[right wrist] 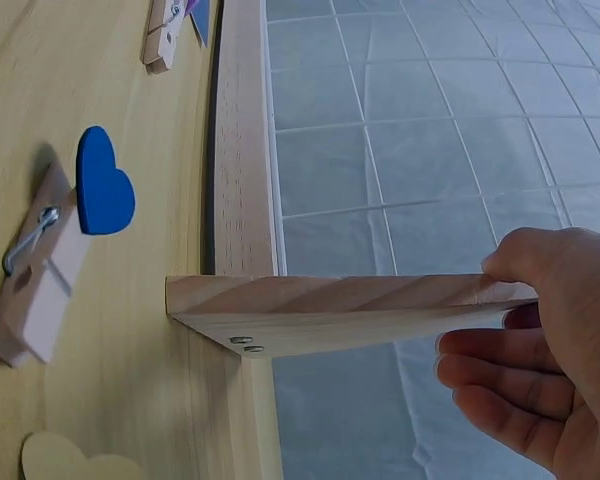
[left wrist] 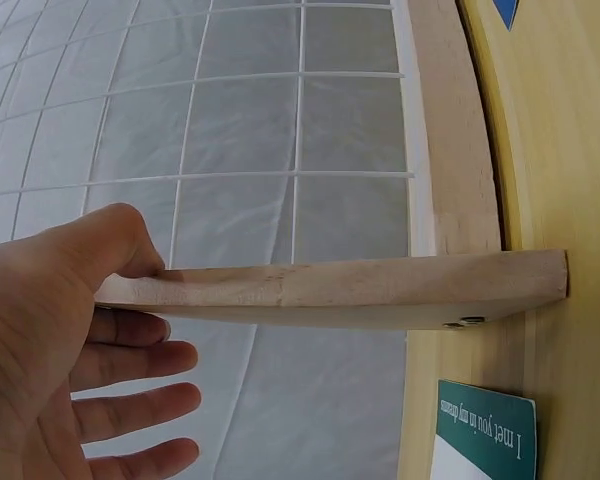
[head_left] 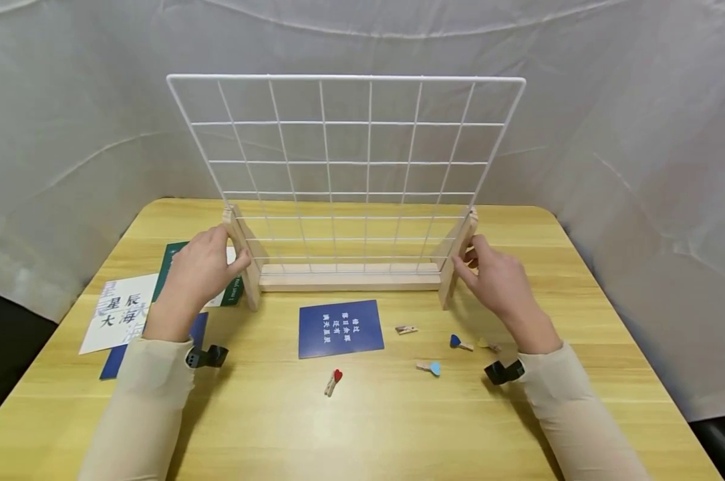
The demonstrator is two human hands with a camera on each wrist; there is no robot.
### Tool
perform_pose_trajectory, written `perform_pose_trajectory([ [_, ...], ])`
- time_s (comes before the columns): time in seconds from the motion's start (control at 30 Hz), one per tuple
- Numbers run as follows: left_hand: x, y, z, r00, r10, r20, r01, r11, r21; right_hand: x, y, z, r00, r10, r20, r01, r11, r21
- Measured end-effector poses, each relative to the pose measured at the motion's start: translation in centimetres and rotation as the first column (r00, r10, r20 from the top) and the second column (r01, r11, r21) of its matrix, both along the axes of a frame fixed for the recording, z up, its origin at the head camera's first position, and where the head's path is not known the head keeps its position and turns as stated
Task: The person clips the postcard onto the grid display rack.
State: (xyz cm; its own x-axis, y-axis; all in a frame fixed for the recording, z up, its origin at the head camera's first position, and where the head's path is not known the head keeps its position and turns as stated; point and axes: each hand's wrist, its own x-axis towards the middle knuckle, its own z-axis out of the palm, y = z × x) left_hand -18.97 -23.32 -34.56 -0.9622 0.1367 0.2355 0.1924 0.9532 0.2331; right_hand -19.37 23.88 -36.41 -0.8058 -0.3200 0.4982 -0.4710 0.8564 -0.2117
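Two hands (head_left: pixel 200 270) (head_left: pixel 499 277) pinch two wooden side boards (head_left: pixel 250 286) (head_left: pixel 449 286) between their fingers (left wrist: pixel 132 328), near five clothespins (head_left: pixel 331 385) (head_left: pixel 406 329) (head_left: pixel 466 346) (head_left: pixel 427 367) (head_left: pixel 489 345).

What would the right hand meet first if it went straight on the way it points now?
The wooden side board, which the right hand pinches by its edge. Past that, the wire grid looks next in line, though depth is hard to judge.

The left arm (head_left: pixel 142 407) and right arm (head_left: pixel 578 414) reach forward, well apart. The left hand (head_left: pixel 198 270) pinches with thumb and forefinger, its other fingers spread; the right hand (head_left: pixel 502 279) pinches likewise, its other fingers loosely bent.
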Motion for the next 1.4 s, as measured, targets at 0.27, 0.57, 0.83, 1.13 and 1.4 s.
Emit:
perform_pose_trajectory([
  [0.27,0.4,-0.5,0.7,0.999,-0.009,0.039,0.009,1.0,0.014,0.0,-0.1,0.3,1.0,0.021,-0.013,-0.022,1.0,-0.011],
  [0.57,0.5,-0.5,1.2,0.994,-0.021,0.103,0.014,0.998,0.064,0.2,0.0,0.4,1.0,0.027,0.007,-0.027,1.0,0.008],
  [0.83,0.4,0.1,1.3,0.983,-0.069,0.168,0.055,0.994,0.092,0.7,1.0,0.5,1.0,0.027,0.016,-0.027,0.999,0.018],
  [1.13,0.5,-0.1,1.6,0.976,-0.104,0.191,0.09,0.993,0.078,1.3,1.2,0.8,0.998,0.023,0.063,-0.025,0.999,0.032],
  [1.4,1.0,-0.4,2.4,0.949,-0.128,0.289,0.12,0.992,0.047,1.1,0.9,1.7,0.989,0.014,0.148,-0.018,1.0,0.022],
])
